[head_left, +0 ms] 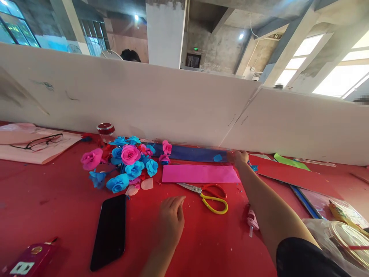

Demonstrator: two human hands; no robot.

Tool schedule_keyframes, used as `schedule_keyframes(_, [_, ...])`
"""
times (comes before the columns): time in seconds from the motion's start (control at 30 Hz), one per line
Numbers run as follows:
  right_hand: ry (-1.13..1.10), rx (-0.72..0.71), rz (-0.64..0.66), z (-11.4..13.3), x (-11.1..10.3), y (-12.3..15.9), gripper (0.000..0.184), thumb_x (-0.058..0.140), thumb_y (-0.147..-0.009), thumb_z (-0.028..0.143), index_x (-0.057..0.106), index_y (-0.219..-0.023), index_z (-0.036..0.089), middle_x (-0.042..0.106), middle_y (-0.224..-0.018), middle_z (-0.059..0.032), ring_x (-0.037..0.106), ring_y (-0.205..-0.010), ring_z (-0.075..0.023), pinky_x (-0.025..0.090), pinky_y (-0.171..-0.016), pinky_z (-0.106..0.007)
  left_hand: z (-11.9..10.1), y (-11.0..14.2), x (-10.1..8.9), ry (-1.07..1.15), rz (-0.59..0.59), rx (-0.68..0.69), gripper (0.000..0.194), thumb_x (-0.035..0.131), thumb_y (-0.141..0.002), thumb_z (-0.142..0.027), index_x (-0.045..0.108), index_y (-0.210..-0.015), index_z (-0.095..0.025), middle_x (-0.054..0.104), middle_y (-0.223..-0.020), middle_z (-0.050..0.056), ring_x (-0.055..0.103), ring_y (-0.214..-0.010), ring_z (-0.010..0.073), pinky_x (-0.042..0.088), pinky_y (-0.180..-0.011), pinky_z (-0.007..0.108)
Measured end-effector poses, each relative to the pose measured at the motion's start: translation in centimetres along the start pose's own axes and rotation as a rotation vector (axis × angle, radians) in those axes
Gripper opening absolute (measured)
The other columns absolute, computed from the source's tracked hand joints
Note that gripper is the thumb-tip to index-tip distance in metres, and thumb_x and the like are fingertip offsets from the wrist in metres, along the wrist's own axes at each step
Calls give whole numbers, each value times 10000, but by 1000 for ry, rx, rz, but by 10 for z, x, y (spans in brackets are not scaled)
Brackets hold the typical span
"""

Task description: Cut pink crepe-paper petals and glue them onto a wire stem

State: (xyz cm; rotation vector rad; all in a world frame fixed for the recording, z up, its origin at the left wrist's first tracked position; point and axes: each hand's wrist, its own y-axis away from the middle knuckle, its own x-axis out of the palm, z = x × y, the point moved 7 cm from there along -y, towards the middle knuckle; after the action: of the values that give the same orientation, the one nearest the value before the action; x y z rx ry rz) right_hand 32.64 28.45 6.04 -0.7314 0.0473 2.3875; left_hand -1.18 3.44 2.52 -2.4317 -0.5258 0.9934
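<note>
My right hand [241, 157] reaches across the table to the right end of a long dark blue strip [190, 153]. Its fingers look closed, but what they hold, if anything, is too small to make out. Low over the red table, my left hand [172, 216] is loosely curled with nothing visible in it. A pink paper sheet [200, 174] lies between the strip and scissors [211, 195] with one red and one yellow handle. Left of these is a bunch of blue and pink paper flowers [129, 163]. A small blue paper piece [217, 157] rests on the strip.
A black phone [109, 231] lies near my left hand. Eyeglasses [39, 142] rest on pink paper at far left, near a red-lidded jar [105, 130]. Red sheets [291, 173] and a bagged round container [348, 238] are at right. A white partition [161, 104] borders the table.
</note>
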Motion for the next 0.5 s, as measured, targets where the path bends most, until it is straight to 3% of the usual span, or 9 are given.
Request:
schedule_keyframes(0.1, [186, 39, -96, 7, -8, 2, 316, 546, -921, 325, 552, -1206, 189, 560, -1239, -92, 590, -1034, -212, 510, -868, -422, 2, 0, 0, 26, -8, -38, 271, 442, -895, -194, 698, -983, -211, 720, -862, 79, 645, -796, 198, 511, -734, 339])
schedule_keyframes(0.17, [283, -17, -74, 21, 3, 6, 323, 543, -922, 321, 546, -1214, 181, 552, -1252, -97, 579, -1060, -224, 498, -888, -443, 5, 1, 0, 55, -16, -74, 274, 445, -899, -209, 690, -1023, -210, 720, -900, 81, 645, -828, 197, 513, -753, 330])
schedule_keyframes(0.23, [356, -138, 49, 40, 28, 16, 304, 541, -924, 313, 561, -1190, 167, 569, -1223, -95, 580, -1063, -226, 492, -895, -449, 9, 1, 0, 81, -9, -119, 281, 443, -904, -224, 679, -1057, -203, 721, -906, 84, 648, -826, 196, 514, -742, 320])
schedule_keyframes(0.4, [504, -489, 515, 70, 114, 65, 307, 557, -915, 326, 566, -1177, 166, 592, -1179, -84, 610, -985, -202, 525, -833, -406, 13, 5, 6, 94, 103, -171, 307, 413, -931, -324, 688, -981, -196, 710, -781, 69, 650, -708, 178, 481, -639, 278])
schedule_keyframes(0.5, [640, -559, 621, 65, 137, 81, 314, 555, -916, 325, 559, -1189, 169, 581, -1198, -88, 603, -1003, -208, 521, -844, -414, 15, 8, 6, 20, 145, -229, 403, 347, -952, -397, 684, -889, -185, 629, -600, 32, 588, -552, 149, 396, -523, 237])
